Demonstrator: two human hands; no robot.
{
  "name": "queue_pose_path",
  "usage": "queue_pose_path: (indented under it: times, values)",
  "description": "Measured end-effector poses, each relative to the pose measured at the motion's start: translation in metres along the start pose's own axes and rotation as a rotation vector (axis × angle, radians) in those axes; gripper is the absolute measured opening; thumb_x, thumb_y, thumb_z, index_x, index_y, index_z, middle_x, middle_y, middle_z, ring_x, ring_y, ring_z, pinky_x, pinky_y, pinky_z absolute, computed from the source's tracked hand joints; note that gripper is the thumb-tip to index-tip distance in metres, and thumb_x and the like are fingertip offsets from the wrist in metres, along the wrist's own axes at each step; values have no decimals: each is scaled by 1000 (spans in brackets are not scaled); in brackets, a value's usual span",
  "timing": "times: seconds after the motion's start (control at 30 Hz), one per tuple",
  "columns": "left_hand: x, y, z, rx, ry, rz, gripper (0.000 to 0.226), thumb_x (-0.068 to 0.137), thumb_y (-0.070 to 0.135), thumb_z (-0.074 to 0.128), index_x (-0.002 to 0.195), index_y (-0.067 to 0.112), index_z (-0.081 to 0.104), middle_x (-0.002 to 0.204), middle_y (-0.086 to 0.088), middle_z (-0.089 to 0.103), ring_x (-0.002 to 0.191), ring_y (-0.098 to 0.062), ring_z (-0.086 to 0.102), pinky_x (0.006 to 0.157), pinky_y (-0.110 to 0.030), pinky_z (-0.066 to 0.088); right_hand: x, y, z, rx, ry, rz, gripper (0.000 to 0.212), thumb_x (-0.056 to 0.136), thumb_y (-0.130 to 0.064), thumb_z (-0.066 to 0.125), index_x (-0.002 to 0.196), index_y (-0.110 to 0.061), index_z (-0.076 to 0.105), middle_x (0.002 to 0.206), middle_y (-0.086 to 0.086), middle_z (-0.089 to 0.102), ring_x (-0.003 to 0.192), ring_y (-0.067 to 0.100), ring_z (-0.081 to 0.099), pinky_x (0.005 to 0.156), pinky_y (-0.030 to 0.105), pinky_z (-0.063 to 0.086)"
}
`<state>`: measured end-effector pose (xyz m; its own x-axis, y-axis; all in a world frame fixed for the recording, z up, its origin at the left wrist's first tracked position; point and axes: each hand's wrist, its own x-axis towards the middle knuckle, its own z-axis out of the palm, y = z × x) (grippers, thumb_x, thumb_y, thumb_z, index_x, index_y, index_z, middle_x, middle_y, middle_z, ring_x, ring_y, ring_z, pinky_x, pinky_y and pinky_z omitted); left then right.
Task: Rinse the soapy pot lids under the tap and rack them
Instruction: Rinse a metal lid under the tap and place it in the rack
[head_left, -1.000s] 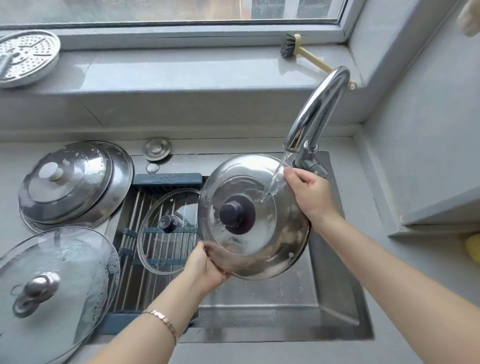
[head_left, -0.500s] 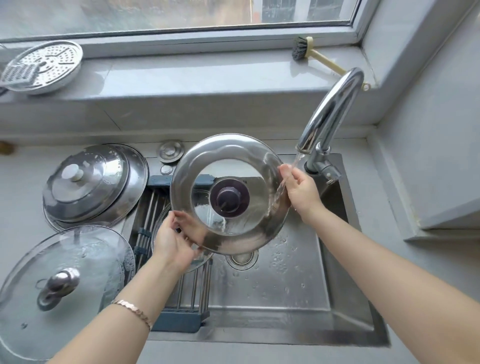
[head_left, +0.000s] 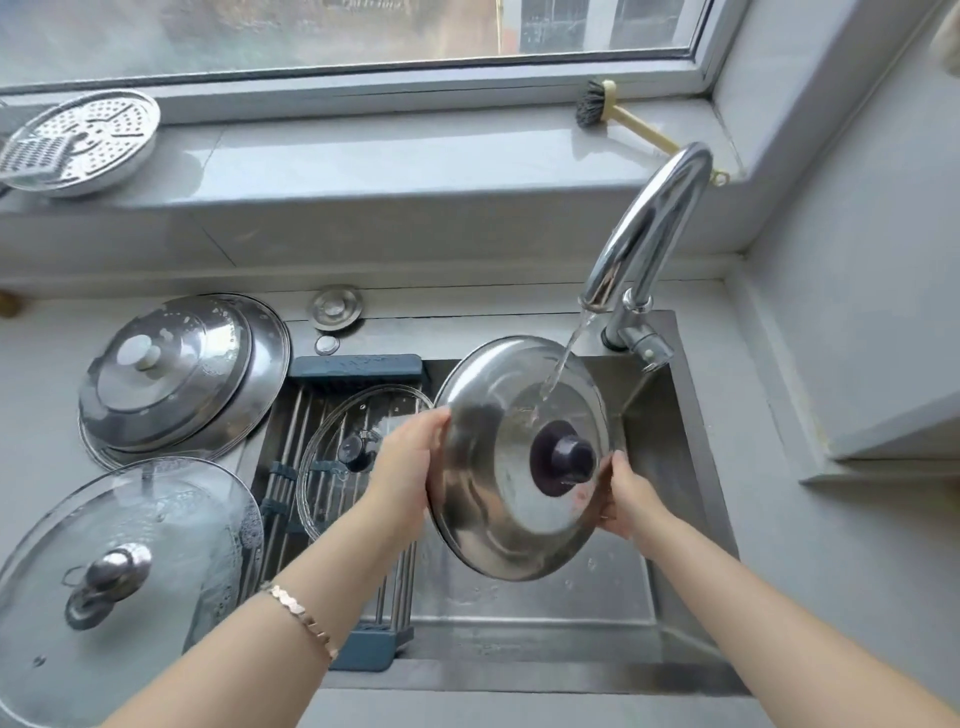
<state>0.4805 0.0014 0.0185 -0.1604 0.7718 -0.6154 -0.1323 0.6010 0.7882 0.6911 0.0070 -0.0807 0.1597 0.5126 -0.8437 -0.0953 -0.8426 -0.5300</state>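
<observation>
I hold a steel lid (head_left: 488, 499) with a dark knob over the sink, tilted, top side facing me. My left hand (head_left: 408, 475) grips its left rim and my right hand (head_left: 626, 506) its lower right rim. Water from the tap (head_left: 644, 234) lands on the lid just above the knob. A small glass lid (head_left: 343, 452) lies on the roll-up rack (head_left: 291, 483) over the sink's left part, partly behind my left hand. On the counter to the left sit two stacked steel lids (head_left: 171, 374) and a large glass lid (head_left: 124, 577) with suds.
The steel sink (head_left: 545, 618) lies below the held lid. A sink plug (head_left: 336, 307) rests behind the rack. On the windowsill are a perforated steamer plate (head_left: 88, 140) with a grater on it and a dish brush (head_left: 618, 117). A wall ledge stands at the right.
The lid has shifted right and tilted under the stream. My right hand slid from the upper right rim down to the lower right; my left hand moved up along the left rim.
</observation>
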Motion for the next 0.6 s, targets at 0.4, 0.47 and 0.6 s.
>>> queue_pose_path:
  times: [0.4,0.47,0.6]
  values:
    - [3,36,90,667,-141,251,35,90,28,48,60,18,36,55,3,37,50,-15,33,53,-29,27,0,-40,-26,-376,212,-450,42,97,-22,41,133,-1,46,127,12,55,119,23,50,99,31,35]
    - [4,39,87,695,-152,266,30,91,28,48,64,16,40,58,2,41,52,-17,37,55,-29,30,-5,-62,-25,-293,205,-551,41,96,-18,41,134,-2,43,129,9,53,123,23,47,101,30,33]
    - [2,39,76,687,-143,313,25,91,31,49,76,12,46,70,-7,45,62,-19,42,59,-29,33,-1,-87,-12,-133,195,-531,24,90,-12,41,68,-18,37,68,-2,35,75,21,39,75,30,35]
